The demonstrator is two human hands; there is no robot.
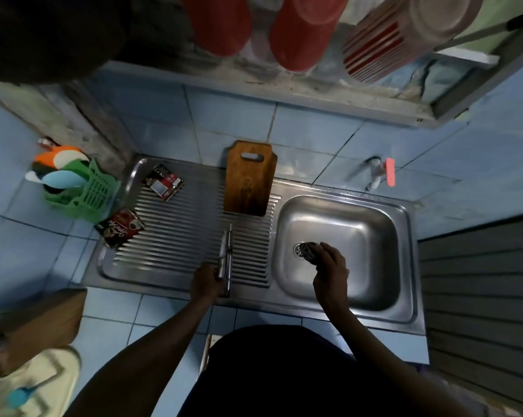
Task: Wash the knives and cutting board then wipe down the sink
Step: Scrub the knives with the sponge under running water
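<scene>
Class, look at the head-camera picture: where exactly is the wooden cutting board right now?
In the head view the wooden cutting board stands at the back of the ribbed draining board, leaning on the blue tiled wall, just left of the sink basin.

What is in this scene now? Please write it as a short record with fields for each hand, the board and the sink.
left hand: left hand grips the knives on the drainboard
right hand: right hand holds a steel scrubber over the drain
cutting board: cutting board stands leaning on the tiled wall
sink basin: sink basin holds no dishes
tap: tap on the wall, no water seen
</scene>
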